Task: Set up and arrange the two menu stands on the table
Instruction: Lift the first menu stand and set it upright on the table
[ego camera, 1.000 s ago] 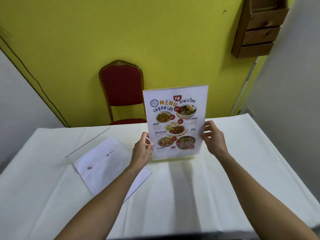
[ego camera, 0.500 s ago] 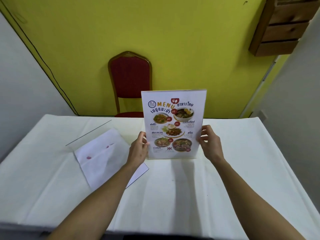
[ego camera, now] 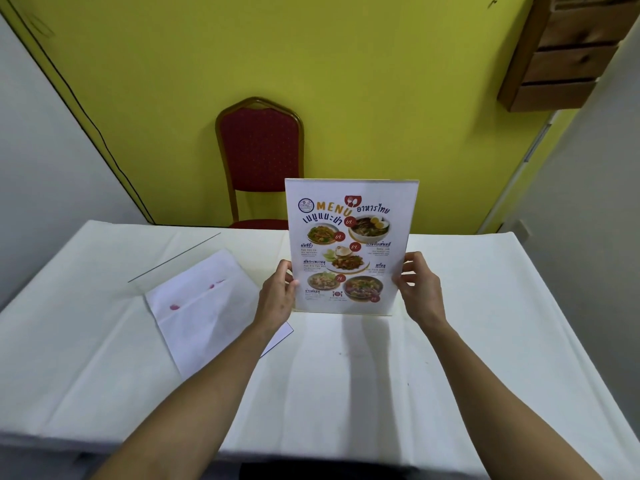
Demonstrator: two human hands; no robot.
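Note:
A clear menu stand (ego camera: 348, 244) with a colourful food menu sheet stands upright in the middle of the white table (ego camera: 346, 375), its base touching the cloth. My left hand (ego camera: 277, 299) grips its lower left edge and my right hand (ego camera: 420, 292) grips its lower right edge. A second menu stand (ego camera: 204, 306) lies flat to the left, its white paper back facing up, with a clear edge jutting toward the far left. My left forearm covers its near right corner.
A red padded chair (ego camera: 259, 157) with a gold frame stands behind the table against the yellow wall. A wooden wall shelf (ego camera: 568, 53) hangs at the upper right. White walls close in on both sides.
The upright menu stand has come down from a slight tilt to rest squarely on the table. Both hands kept their grip; the camera view shifted a little.

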